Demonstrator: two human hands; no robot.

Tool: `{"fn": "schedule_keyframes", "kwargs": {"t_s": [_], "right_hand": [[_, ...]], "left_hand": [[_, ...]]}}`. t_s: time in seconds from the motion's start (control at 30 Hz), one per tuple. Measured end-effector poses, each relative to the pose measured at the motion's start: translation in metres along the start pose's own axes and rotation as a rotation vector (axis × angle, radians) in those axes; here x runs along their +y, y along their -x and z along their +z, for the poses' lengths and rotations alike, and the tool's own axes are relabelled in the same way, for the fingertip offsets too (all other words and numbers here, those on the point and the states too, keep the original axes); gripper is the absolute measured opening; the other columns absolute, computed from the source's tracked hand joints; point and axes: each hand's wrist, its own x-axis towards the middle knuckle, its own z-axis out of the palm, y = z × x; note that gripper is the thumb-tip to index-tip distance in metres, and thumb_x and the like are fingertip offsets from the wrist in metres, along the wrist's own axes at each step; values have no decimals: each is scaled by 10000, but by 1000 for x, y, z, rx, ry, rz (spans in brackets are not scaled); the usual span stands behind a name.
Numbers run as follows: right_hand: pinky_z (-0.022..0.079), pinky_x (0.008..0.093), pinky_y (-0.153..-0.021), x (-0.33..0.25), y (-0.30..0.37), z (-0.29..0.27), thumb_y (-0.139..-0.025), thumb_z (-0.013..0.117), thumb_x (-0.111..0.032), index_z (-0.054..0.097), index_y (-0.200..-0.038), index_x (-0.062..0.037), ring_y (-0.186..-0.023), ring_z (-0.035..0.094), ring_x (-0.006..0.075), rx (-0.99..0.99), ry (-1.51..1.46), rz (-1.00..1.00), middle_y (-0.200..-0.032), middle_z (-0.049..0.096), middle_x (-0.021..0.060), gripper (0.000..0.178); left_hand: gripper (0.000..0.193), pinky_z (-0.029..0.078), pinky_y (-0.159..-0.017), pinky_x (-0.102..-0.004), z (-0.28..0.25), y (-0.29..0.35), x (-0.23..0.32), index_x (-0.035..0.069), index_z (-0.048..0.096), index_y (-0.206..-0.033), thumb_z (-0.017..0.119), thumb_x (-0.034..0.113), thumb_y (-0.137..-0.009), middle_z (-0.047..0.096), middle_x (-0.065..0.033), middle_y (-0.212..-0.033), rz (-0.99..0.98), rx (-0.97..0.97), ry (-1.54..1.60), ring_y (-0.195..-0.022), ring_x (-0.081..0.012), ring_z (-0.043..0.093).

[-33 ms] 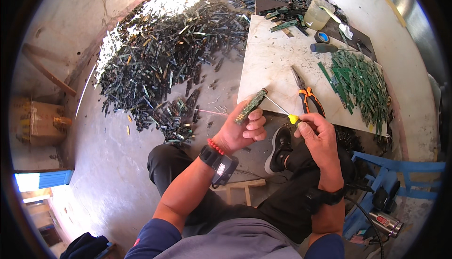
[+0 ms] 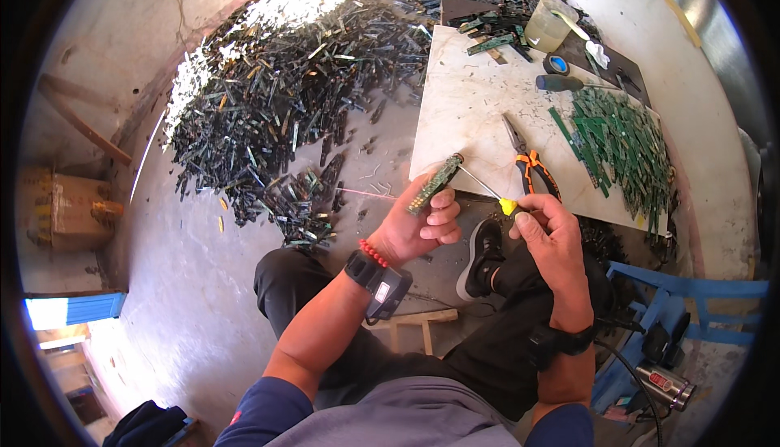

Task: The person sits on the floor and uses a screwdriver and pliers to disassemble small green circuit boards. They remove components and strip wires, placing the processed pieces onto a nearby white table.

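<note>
Pale flat surface [image 2: 467,81] up front. By its near edge, left hand [image 2: 410,223] is curled round a narrow green circuit-board strip [image 2: 437,184] slanting up-right; right hand [image 2: 552,236] pinches a thin-shafted yellow-and-black screwdriver [image 2: 509,206], tip by the strip's far end, can't tell if touching.

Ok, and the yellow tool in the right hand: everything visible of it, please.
The yellow tool has a thin, straight, metallic-looking shaft and a yellow, plastic-looking section behind it. A darker part runs into the right hand, which grips it and hides the rest. It slants up and left, its far end at the upper end of the green piece in the left hand; contact there is too small to judge.
</note>
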Motion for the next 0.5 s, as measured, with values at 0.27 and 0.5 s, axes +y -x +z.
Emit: {"fn": "schedule_keyframes", "kwargs": {"t_s": [0.27,0.5], "right_hand": [[506,259,-760,-7,8,-13,-875,684,-49,620,-1085,53,-833,633,112,13,132,-106,-908,687,97,242],[499,275,-699,-30,-12,-29,-892,659,-88,650,-1047,51,-765,637,129,-81,255,-118,-815,691,109,209]], "left_hand": [[521,321,-562,-263,-5,-6,-7,160,463,-722,351,587,-998,350,44,-571,-84,-18,-73,-424,-93,249],[529,285,-520,-245,-7,-2,-10,149,467,-721,350,583,-999,362,46,-617,-128,12,-63,-447,-80,284]]}}
